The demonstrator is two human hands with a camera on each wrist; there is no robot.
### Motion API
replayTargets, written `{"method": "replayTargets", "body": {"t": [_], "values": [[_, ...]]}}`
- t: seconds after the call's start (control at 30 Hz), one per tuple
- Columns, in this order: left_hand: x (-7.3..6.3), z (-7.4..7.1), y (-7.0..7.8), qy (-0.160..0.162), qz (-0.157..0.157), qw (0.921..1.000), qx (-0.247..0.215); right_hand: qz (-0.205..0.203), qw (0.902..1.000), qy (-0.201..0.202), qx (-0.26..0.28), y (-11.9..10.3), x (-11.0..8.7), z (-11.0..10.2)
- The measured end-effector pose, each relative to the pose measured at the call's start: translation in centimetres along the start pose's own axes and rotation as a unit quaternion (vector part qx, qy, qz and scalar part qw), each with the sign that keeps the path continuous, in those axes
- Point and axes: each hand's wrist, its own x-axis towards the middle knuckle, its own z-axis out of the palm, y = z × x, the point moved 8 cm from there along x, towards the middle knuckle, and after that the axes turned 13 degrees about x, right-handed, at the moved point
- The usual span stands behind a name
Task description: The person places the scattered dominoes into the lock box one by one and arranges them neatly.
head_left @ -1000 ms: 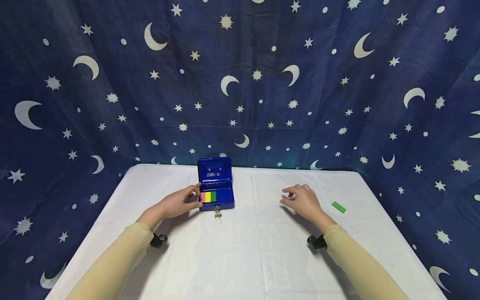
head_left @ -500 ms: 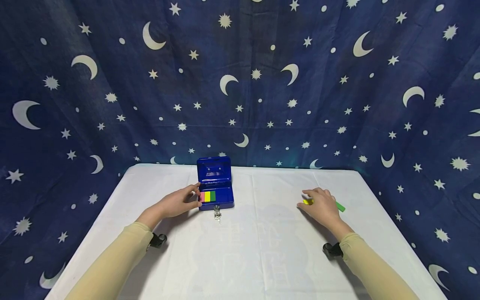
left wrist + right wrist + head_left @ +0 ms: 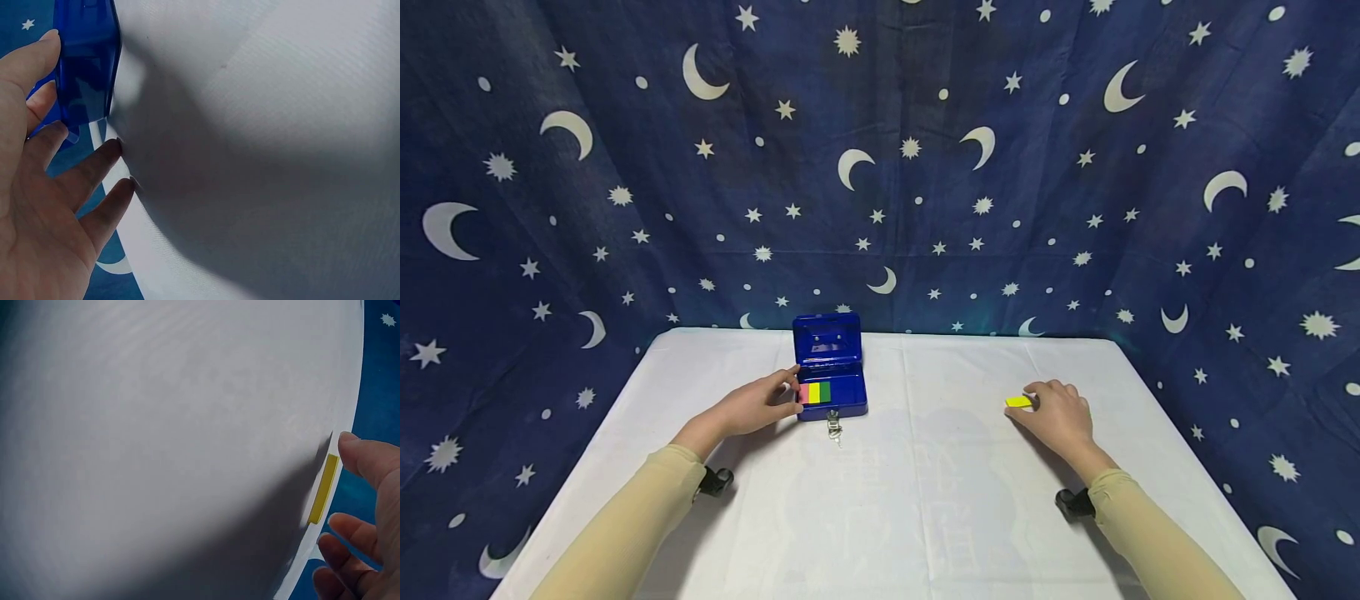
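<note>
From my end, the yellow block [image 3: 1018,402] shows right of centre in the head view, a slim, matte, straight-edged bar. My right hand [image 3: 1062,419] is around it with thumb and fingers spread apart, grasping nothing; the right wrist view puts the block just beyond the fingertips, and whether they touch it I cannot tell.

My left hand [image 3: 751,406] sits just left of centre, thumb and forefinger bent at the left side of the box [image 3: 855,412]. I can't tell if they grip it or only rest there; the other fingers spread loosely in the left wrist view.

The box is glossy, deep blue and rectangular with rounded corners, its lid [image 3: 828,337] tipped up at the back. A silvery clasp [image 3: 832,419] hangs at the front. Inside, at the left, a pink strip [image 3: 804,394], a yellow strip [image 3: 815,392] and a green strip [image 3: 825,392] lie side by side.

Beneath is a white, faintly creased cloth [image 3: 887,517]; behind, a folded navy curtain [image 3: 880,100] printed with pale moons and stars.
</note>
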Motion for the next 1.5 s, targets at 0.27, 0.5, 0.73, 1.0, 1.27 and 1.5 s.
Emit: {"method": "replayTargets", "body": {"t": [0.27,0.5,0.73,1.0,1.27,1.5], "values": [[0.0,0.0,0.0,0.000,0.002,1.0000,-0.002,0.027,0.9995,-0.005,-0.011,0.7,0.0,0.0],[0.1,0.1,0.1,0.001,-0.001,1.0000,0.003,0.036,0.9992,-0.010,-0.015,0.7,0.1,0.3],[0.0,0.0,0.2,0.002,0.000,1.0000,-0.005,0.023,0.9997,-0.008,-0.005,0.3,0.1,0.4],[0.0,-0.1,0.2,-0.001,-0.002,0.9999,-0.010,0.001,0.9989,-0.035,0.033,-0.1,0.3,1.2],[-0.1,0.0,0.1,0.000,0.001,1.0000,-0.009,-0.030,0.9947,-0.085,0.049,-0.9,0.4,2.2],[-0.1,0.0,0.0,0.000,-0.002,1.0000,-0.008,-0.032,0.9934,-0.095,0.056,-1.1,0.3,2.1]]}}
